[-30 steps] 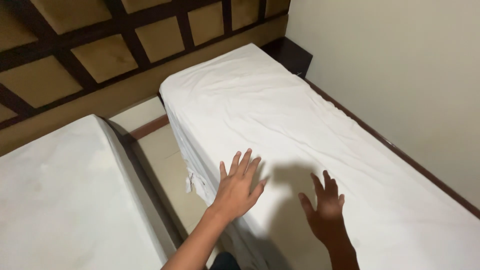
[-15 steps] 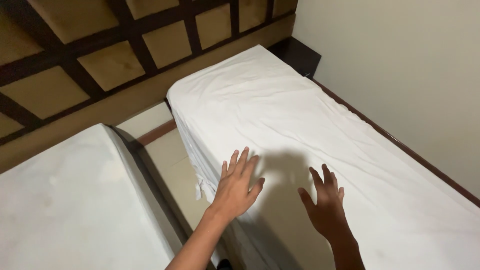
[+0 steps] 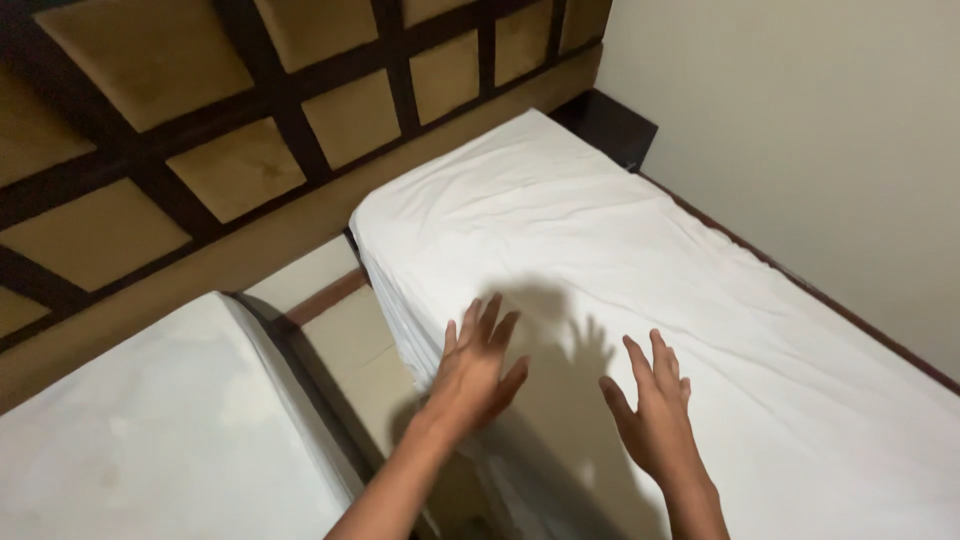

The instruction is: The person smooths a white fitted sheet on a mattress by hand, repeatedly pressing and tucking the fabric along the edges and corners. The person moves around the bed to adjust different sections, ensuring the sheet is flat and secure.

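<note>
- You see two beds: the near bed [image 3: 640, 290] with its white sheet [image 3: 560, 230] and another bed [image 3: 140, 440] to the left.
- Your left hand [image 3: 475, 365] and right hand [image 3: 650, 415] are spread flat over the sheet, by its left edge.
- A floor gap [image 3: 355, 350] lies between the beds.

- Both hands have slid forward along the white sheet [image 3: 640, 260], toward the head of the bed.
- The left hand [image 3: 475, 368] and right hand [image 3: 652, 415] now sit closer together.
</note>
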